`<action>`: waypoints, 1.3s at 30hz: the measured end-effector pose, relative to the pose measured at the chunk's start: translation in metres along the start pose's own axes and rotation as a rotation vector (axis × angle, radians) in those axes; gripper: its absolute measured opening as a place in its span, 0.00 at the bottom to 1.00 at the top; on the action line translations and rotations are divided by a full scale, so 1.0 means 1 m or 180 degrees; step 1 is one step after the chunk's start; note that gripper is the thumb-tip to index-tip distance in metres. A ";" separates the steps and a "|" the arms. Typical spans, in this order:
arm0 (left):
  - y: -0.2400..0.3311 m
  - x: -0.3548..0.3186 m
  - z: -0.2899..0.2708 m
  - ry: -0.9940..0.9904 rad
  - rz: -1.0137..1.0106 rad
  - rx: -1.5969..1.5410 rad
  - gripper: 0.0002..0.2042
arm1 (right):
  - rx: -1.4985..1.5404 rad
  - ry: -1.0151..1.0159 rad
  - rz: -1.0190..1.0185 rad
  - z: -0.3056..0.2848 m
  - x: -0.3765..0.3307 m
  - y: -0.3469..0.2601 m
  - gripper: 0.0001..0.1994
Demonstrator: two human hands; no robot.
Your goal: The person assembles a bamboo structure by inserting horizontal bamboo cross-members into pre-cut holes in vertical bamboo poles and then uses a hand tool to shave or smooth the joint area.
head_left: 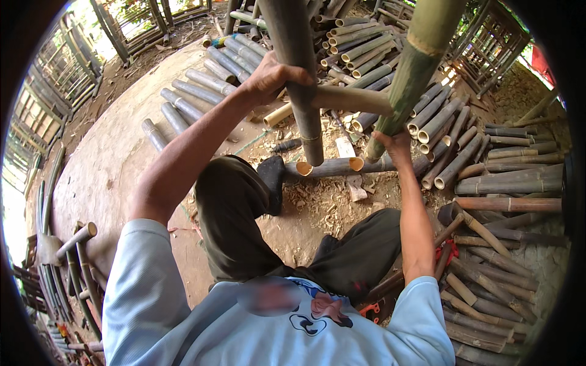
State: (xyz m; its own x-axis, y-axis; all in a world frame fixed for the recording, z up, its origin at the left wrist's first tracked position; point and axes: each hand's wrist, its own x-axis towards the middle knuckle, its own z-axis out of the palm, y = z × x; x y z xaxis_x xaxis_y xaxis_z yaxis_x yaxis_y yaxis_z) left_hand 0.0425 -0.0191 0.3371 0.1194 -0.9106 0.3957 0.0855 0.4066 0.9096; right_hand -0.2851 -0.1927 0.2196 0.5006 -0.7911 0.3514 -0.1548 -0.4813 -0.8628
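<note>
Head view: left hand (271,76) fingers wrap grey bamboo pole (299,79), right hand (395,146) fingers grip green pole (410,73); both tops cut off.

Single view only, worn on the head, looking steeply down over the chest and knees to the dirt floor (116,158). Wide fisheye, so straight bamboo bends toward the dark round rim. Upright and unmirrored, picture left being the person's left. Very near: pale blue shirt (183,323) filling the lower edge, both forearms rising from it to the hands, left hand (271,76) and right hand (394,146), at upper centre. Facing forward and down toward cut bamboo poles (207,82) spread beyond the feet. Farther out, frames and stacked poles crowding the rim.
</note>
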 end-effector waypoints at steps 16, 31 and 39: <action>-0.076 -0.013 -0.056 0.0521 -0.0154 -0.0241 0.20 | 0.0247 -0.0605 0.0551 0.052 0.019 0.035 0.25; -0.078 -0.019 -0.072 0.0143 -0.0346 0.0107 0.30 | -0.0151 -0.0603 0.0555 0.053 0.013 0.043 0.35; -0.072 -0.011 -0.033 0.0338 -0.0215 0.0333 0.25 | -0.0113 -0.0961 0.0624 0.019 0.021 0.065 0.34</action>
State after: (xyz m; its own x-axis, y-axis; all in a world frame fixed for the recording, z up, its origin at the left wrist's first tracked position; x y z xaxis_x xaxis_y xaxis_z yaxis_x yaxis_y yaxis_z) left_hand 0.0673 -0.0355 0.2629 0.2212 -0.9203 0.3228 -0.0059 0.3297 0.9441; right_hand -0.2684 -0.2336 0.1636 0.6867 -0.7251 0.0528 -0.2997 -0.3485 -0.8881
